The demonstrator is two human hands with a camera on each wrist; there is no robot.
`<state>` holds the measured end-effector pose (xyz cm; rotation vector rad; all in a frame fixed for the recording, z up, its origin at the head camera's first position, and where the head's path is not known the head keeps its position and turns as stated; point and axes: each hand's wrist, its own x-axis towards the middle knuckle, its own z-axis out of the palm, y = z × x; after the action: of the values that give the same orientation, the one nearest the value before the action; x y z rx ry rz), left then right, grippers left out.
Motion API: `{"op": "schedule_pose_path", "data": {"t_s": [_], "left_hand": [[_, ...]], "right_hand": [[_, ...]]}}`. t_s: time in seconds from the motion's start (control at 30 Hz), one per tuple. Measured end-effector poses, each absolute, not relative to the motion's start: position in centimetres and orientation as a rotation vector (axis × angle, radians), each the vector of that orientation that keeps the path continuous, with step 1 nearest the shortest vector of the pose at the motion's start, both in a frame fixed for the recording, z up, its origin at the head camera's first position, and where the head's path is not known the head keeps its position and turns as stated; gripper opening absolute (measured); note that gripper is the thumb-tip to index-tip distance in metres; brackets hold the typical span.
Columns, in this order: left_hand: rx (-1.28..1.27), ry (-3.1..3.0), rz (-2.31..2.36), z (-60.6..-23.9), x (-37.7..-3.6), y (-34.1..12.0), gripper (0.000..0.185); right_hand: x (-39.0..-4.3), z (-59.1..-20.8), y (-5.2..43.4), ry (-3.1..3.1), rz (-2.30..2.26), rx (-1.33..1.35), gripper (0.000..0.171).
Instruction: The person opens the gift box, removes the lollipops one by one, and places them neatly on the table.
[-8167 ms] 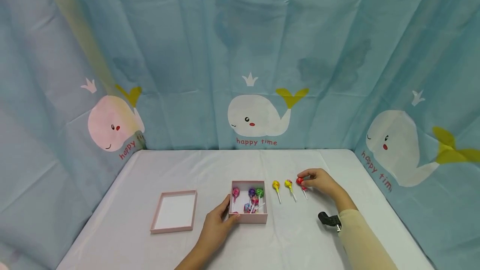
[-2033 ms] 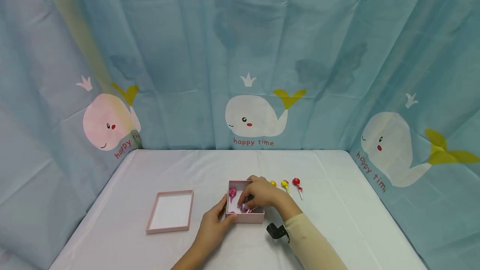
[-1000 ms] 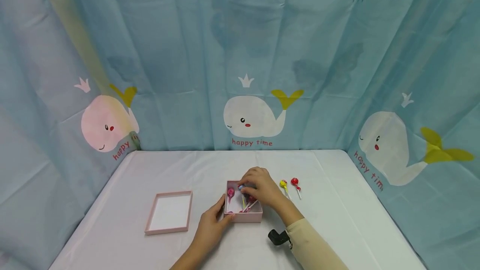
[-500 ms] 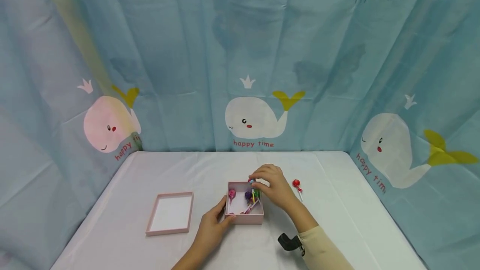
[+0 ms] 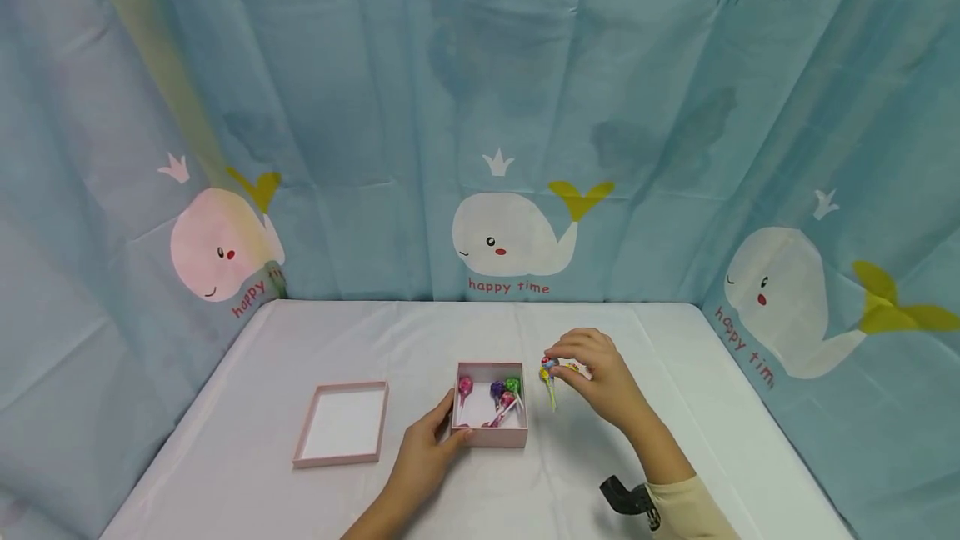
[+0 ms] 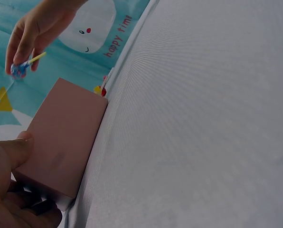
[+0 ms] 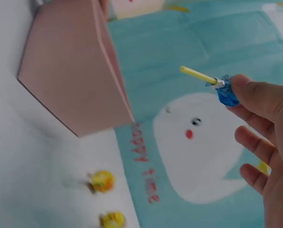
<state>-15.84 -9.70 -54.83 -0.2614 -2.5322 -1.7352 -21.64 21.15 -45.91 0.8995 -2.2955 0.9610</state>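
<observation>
Right grip pinches a blue lollipop by its head, held above the worktop just right of the pink box. Left grip grasps the box's near-left corner; the lid lies apart.

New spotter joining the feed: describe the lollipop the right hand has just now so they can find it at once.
Start at the open pink box in the middle of the white table. Just to its right, the right hand pinches a lollipop in the air. It has a blue wrapper and a yellow stick, unlike the yellow lollipops lying on the table.
</observation>
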Motion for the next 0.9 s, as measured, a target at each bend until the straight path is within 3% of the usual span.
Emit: {"op": "schedule_pose_path", "data": {"t_s": [0.5,0.9], "left_hand": [[-0.261,-2.554,-1.697,-55.0,-15.7,-9.6,0.078],[-0.269,-2.548,-1.687,-54.8,-15.8,-9.7,0.076]], "right_hand": [[-21.7,-46.0,27.0,-2.283,1.017,0.81,0.032],[-22.0,-46.4,30.3,-2.453,1.081,0.441,0.027]]}}
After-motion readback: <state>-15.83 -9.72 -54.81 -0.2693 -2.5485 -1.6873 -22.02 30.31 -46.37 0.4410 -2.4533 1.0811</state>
